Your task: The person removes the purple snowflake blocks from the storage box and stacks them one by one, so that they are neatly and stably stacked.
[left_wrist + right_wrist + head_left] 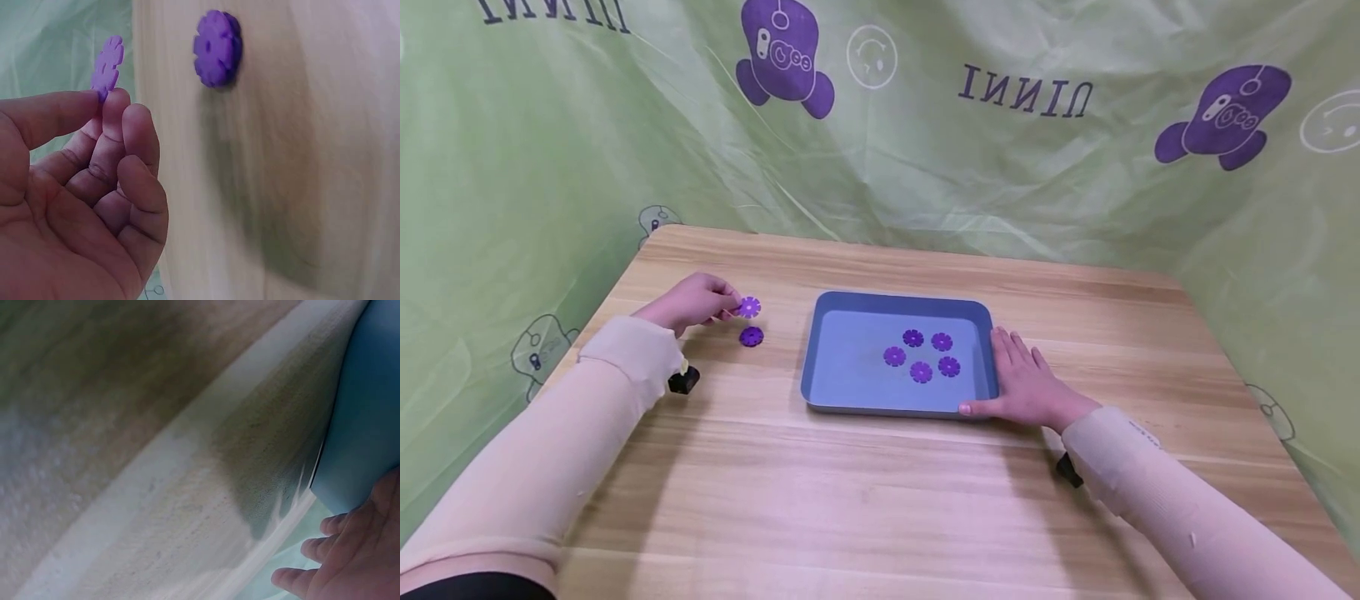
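Between thumb and index finger, my left hand [697,300] pinches a purple notched plastic disc [749,307] by its edge, held above the table. Just below it in the head view lies a small stack of purple discs [751,337], also seen in the left wrist view as overlapping notched discs [214,50]. A shallow blue-grey tray [850,392] stands at mid-table with several purple discs [921,372] spread inside its right half. My right hand [1030,390] rests against the tray's right end, fingers straight along the side and thumb at the front right corner.
The wooden table [820,508] carries the tray and discs. Green printed fabric [910,183] hangs behind and at both sides of it. A dark wrist camera [684,381] sits under the left wrist, another [1069,470] under the right.
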`<state>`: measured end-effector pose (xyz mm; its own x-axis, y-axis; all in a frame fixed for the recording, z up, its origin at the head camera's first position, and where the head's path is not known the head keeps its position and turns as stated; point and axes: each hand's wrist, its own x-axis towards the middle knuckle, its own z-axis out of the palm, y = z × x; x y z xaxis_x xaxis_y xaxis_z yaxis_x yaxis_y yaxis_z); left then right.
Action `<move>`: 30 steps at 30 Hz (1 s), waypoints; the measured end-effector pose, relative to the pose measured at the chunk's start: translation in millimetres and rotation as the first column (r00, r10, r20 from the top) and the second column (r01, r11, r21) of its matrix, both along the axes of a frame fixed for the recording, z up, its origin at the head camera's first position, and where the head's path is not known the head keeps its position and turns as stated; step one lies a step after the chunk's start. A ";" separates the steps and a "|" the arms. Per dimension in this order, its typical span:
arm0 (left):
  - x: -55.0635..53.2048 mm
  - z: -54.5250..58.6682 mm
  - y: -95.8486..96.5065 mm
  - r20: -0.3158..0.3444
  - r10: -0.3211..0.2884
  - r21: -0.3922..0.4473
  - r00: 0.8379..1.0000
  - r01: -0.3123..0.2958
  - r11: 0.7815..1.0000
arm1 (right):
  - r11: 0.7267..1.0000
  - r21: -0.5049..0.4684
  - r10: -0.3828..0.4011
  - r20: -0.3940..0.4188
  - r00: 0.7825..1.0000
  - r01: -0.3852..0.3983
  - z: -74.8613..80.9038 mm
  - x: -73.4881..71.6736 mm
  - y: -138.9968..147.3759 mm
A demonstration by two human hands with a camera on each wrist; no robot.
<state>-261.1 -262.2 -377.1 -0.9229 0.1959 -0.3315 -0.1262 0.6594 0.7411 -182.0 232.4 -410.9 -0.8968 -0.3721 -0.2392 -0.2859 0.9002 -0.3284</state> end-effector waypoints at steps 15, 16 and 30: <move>9.3 -20.6 -14.3 0.127 -0.024 0.037 0.992 0.019 0.999 | 1.000 0.002 -0.006 0.007 1.000 0.006 -0.6 -1.1 0.2; 9.7 -20.9 -14.4 0.128 -0.032 0.036 0.991 0.028 0.999 | 1.000 0.004 -0.006 0.006 1.000 0.006 -0.6 -1.2 0.2; 12.7 -21.6 -9.1 0.129 -0.036 0.041 0.991 0.031 0.999 | 1.000 0.011 -0.007 0.008 1.000 0.007 -0.6 -1.2 0.3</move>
<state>-248.5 -271.3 -398.7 -0.8652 0.2411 -0.4396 -0.2015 0.6356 0.7453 -183.2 232.7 -411.4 -0.8972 -0.3635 -0.2508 -0.2771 0.9056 -0.3211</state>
